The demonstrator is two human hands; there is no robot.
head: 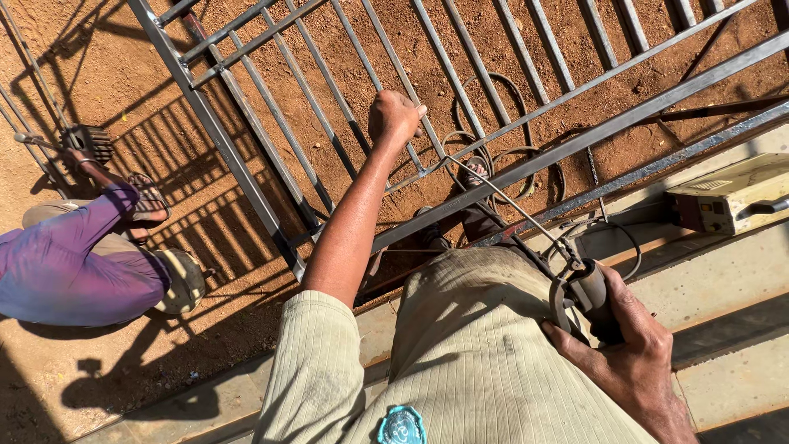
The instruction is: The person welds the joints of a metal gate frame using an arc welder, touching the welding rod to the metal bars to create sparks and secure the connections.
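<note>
While left hand (394,117) grips bar of steel gate (271,115) leaning over red soil, right hand (629,345) closes round electrode holder (585,298), rod (514,205) aimed at frame. Risk: cable (493,123) coiled underfoot could snag; nearby person (74,263) close to sparks.

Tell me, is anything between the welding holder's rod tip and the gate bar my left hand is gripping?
Nothing visible. The rod on the electrode holder in the right hand points across open air toward the metal gate near the left hand. Cables lie on the dirt below.
</note>
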